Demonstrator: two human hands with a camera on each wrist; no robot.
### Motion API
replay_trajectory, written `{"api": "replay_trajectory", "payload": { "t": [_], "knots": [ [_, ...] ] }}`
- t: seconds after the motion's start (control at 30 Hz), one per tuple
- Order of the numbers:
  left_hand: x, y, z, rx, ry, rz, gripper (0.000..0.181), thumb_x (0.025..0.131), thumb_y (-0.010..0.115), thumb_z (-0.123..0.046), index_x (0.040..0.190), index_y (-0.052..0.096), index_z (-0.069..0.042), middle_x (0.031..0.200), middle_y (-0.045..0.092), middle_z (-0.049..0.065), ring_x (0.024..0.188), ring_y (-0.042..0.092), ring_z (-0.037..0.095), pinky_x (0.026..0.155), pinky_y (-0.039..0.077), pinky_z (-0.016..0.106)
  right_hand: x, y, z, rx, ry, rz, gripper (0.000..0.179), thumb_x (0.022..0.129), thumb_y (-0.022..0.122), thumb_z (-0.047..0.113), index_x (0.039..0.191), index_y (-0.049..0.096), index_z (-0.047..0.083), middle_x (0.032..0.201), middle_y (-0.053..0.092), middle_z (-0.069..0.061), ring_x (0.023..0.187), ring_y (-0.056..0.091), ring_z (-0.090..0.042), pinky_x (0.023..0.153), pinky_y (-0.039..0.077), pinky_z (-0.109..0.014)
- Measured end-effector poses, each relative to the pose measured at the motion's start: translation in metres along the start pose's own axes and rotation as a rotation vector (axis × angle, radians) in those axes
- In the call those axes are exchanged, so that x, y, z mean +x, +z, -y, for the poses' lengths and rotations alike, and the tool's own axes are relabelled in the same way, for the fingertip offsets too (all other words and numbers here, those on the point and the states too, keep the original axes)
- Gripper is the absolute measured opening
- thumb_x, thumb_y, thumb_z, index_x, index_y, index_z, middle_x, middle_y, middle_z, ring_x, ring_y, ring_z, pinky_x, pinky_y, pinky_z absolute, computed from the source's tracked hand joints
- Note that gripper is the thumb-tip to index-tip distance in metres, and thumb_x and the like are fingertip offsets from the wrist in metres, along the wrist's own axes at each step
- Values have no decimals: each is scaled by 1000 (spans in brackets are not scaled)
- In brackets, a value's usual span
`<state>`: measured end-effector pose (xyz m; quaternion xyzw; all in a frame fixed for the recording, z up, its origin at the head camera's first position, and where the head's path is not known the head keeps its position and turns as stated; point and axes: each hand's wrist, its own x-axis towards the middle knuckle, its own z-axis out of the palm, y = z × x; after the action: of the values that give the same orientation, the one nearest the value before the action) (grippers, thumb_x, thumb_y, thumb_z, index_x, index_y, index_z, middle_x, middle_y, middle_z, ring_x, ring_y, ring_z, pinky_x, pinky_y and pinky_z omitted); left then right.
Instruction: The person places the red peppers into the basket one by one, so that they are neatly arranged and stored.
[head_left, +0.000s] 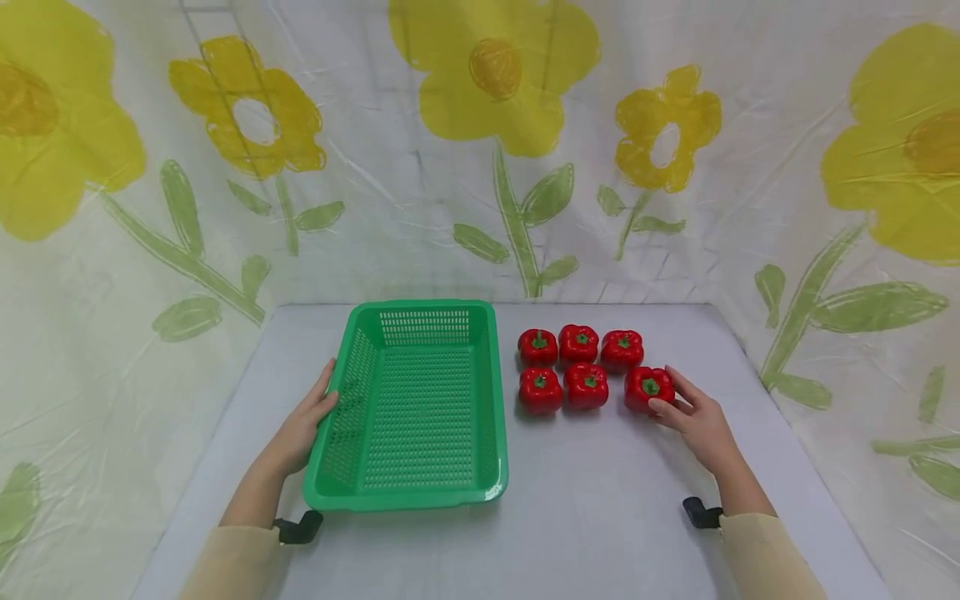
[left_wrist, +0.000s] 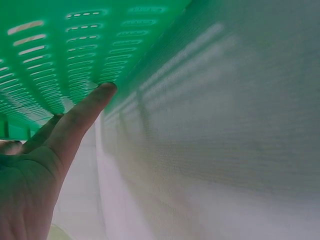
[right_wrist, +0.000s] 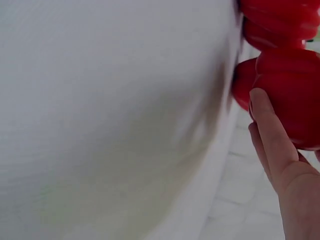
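Observation:
A green plastic basket (head_left: 416,500) with slotted walls stands on the left half of the table, nothing inside it. My left hand (head_left: 303,425) touches its left side; in the left wrist view the fairly straight fingers (left_wrist: 82,117) lie against the slotted outer wall. To the right, my right hand (head_left: 701,421) holds a red bell pepper (head_left: 647,385) between thumb and fingers, at the near right of a group of similar bell peppers (head_left: 585,386). In the right wrist view, a finger (right_wrist: 270,125) presses the side of the held pepper (right_wrist: 295,95). Whether it touches the table is unclear.
Several red bell peppers stand in two rows between the basket and my right hand, the back row including one pepper (head_left: 578,343). A white cloth covers the table (head_left: 600,517). Behind it hangs a curtain (head_left: 360,217) with yellow flowers.

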<state>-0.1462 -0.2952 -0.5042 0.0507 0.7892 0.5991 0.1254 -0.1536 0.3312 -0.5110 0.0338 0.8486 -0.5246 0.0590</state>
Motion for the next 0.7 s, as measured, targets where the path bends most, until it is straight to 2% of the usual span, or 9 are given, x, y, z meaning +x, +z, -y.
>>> {"api": "replay_trajectory", "payload": {
  "t": [0.13,0.33,0.53,0.7],
  "knots": [
    [-1,0,0,-2,-10,0,61,110,25,-45,162,-7,-37,170,-10,5,150,15,50,109,41,61,-3,0,9,7,-8,-19,89,93,70,47,163,19,25,166,20,-20,144,33,-52,89,58,-27],
    [-2,0,1,-17,-11,2,59,110,25,-44,161,-5,-41,170,-10,4,152,10,49,111,37,61,-6,2,27,17,-28,-36,89,93,70,46,163,19,26,166,22,-19,143,36,-50,91,58,-34],
    [-2,0,0,-16,-14,-1,58,111,26,-43,160,-4,-44,170,-10,2,152,12,48,108,46,49,-9,4,40,27,-66,-47,87,93,70,45,163,21,25,166,25,-18,141,41,-47,87,59,-26],
    [-1,0,-1,-11,-11,2,58,111,25,-43,161,-4,-42,170,-11,2,153,10,47,109,45,49,-11,6,49,43,-98,-55,86,93,71,43,162,22,25,165,27,-18,139,45,-46,87,60,-30]
  ]
}}
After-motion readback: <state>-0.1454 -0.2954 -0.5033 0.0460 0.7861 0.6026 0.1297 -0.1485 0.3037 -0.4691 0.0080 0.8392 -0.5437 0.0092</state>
